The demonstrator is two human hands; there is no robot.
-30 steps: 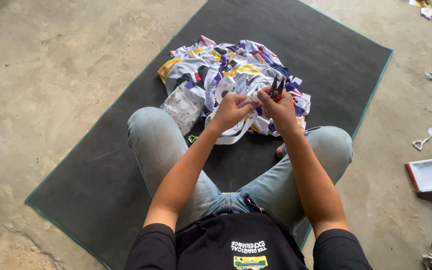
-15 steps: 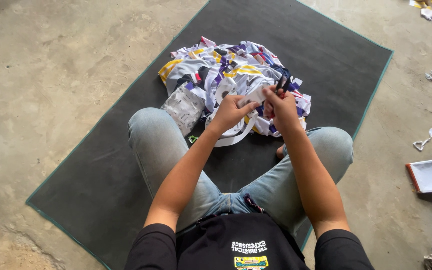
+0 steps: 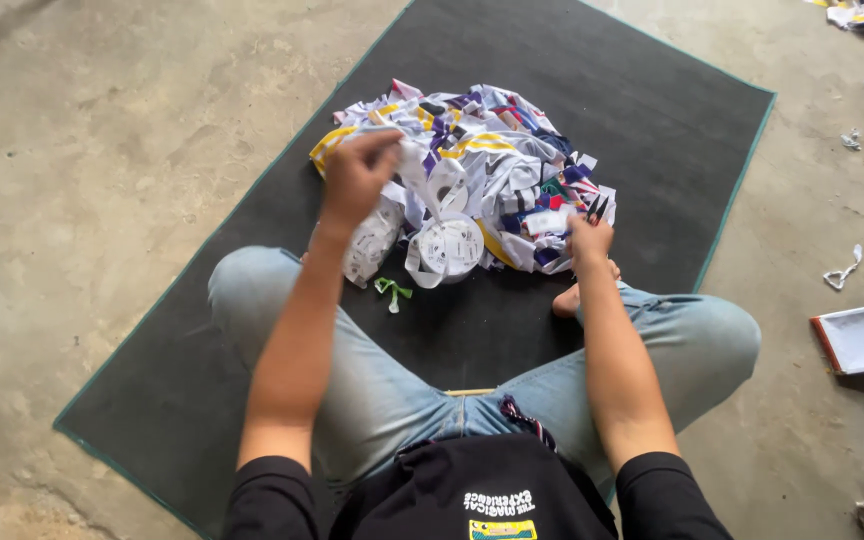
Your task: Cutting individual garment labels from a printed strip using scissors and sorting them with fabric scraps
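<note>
The left hand [image 3: 357, 180] is lifted over the pile and pinches a white strip [image 3: 422, 185] that hangs down from its fingers. The right hand [image 3: 588, 240] is closed around one small pair of dark snips [image 3: 597, 209], whose two tips poke up. Both hands are at one big heap of cloth scraps [image 3: 482, 160], white, purple and yellow. One little green scrap [image 3: 392, 291] lies just beside the heap. It all sits on one dark mat [image 3: 592, 60] on the concrete floor [image 3: 102, 150]
</note>
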